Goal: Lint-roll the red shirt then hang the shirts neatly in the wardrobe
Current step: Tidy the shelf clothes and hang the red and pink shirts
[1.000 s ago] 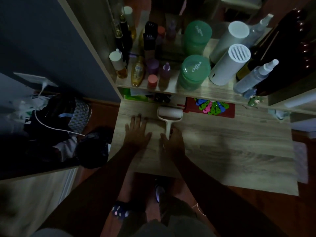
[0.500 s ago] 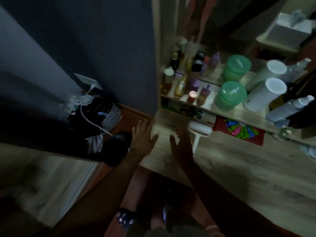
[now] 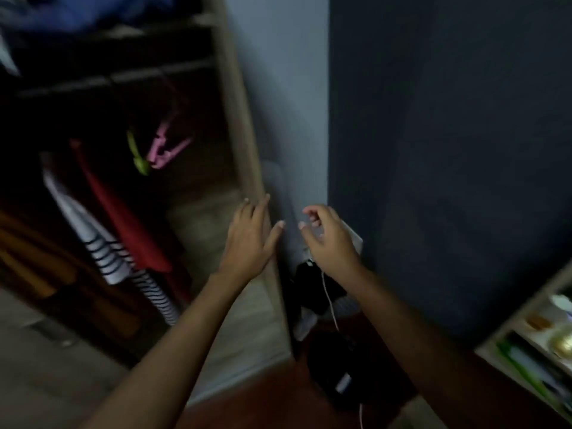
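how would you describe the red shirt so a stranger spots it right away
Look into the open wardrobe on the left, under its rail. The red shirt hangs right of a black-and-white striped top. It is the only plain red garment, near the pink hanger.

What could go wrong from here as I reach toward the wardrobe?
1. The red shirt hangs right beside the striped shirt; pulling one may drag the other down.
2. The white cable trails just below your right hand and could snag your wrist.
3. Your left hand is close to the wardrobe side panel; in this dim light you might knock it.
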{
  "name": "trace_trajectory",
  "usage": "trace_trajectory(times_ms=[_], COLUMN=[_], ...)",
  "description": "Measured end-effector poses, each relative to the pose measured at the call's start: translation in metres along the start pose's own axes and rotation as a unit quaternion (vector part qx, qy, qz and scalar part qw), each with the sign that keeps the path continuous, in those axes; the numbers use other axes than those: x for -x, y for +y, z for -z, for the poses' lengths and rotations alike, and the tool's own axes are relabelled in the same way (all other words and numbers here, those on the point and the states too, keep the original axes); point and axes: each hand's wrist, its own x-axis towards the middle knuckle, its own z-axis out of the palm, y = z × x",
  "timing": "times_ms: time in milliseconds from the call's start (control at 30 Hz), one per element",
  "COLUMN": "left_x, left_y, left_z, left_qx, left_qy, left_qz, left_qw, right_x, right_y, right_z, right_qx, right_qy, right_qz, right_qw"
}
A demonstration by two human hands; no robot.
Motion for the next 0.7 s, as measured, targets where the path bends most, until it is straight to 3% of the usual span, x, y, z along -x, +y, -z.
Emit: trace_trajectory(times_ms=[133,367,600,700], left_x=[-0.038,-0.085,-0.119,-0.135], left_y=[-0.055,-0.126,-0.157,-0.177], left_z=[0.107,0.253,0.353,0.379], left_qx=[-0.044,-0.109,-0.178,-0.228], left_qy=[0.107,0.199,0.281,0.279], left_qz=[-0.019,-0.040,-0.105,-0.082], left_qw=[0.993,0.973,0.937,0.929], right_x=[-0.070,-0.163,-0.223,-0.245], right_y=[-0.096,-0.237,-0.335,-0.363], right_z=[-0.048,-0.109,-0.143,-0.156], right_qx=[-0.008,0.006,0.037,0.066], right_qy=[-0.061,-0.057,-0.054,-0.063], right_qz=[0.094,0.231,0.332,0.357], right_qw=[0.994,0.971,0.941,0.930])
